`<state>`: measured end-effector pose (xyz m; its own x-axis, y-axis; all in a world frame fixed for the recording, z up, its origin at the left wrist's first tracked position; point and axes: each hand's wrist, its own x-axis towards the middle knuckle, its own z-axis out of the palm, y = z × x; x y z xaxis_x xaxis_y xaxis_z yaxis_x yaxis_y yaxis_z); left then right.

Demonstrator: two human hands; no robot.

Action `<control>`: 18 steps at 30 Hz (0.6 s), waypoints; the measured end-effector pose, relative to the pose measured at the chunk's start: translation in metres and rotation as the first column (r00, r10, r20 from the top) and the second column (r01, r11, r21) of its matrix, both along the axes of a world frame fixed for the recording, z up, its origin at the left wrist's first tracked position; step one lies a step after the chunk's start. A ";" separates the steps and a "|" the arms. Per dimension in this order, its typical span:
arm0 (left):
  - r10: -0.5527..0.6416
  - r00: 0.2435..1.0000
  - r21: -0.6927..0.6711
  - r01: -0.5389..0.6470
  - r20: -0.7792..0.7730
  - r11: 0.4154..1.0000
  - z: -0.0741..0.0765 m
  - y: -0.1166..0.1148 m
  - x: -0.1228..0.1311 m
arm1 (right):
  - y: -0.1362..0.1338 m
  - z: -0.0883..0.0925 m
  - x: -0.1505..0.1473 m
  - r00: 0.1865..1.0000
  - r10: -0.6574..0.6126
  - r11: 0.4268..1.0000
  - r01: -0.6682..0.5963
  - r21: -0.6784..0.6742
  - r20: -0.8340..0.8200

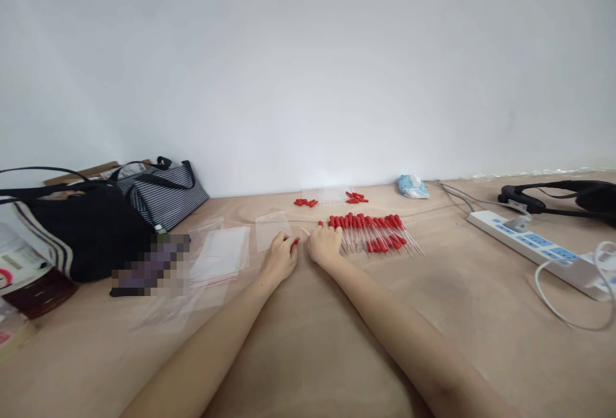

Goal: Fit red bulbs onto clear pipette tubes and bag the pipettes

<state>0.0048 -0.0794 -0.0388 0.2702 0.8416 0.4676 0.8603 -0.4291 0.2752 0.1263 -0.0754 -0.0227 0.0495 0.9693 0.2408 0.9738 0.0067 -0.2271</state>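
My left hand [280, 256] is closed, its fingertips pinching a small red rubber bulb [294, 243]. Just to its right, my right hand [324, 243] has its fingers curled down. The end of a thin pale tube [305, 231] sticks out to the left at its fingertips; the rest is hidden. Beside the right hand lies a row of droppers [366, 225] with red bulbs and clear stems. Farther back are loose red bulbs [305, 202], more red bulbs [356, 198], and a bag of thin clear tubes [332, 196] between them.
Clear zip bags [221, 251] lie to the left, with another zip bag [272, 228] by the left hand. Beyond stand a black bag [91, 232] and a striped bag [166, 193]. On the right are a tissue pack [412, 187], a power strip [539, 248] with cables, and a black headset [568, 198].
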 end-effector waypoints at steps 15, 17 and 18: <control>-0.326 0.919 -0.152 0.363 0.221 0.919 0.007 -0.063 0.003 | -0.095 -0.022 0.124 0.805 0.567 0.812 -0.510 0.283 -0.177; -0.322 0.938 -0.093 0.335 0.129 0.938 0.008 -0.066 0.003 | -0.098 -0.022 0.128 0.811 0.568 0.805 -0.512 0.298 -0.140; -0.303 0.947 -0.076 0.312 0.107 0.947 0.009 -0.066 0.003 | -0.098 -0.021 0.128 0.815 0.566 0.806 -0.515 0.293 -0.125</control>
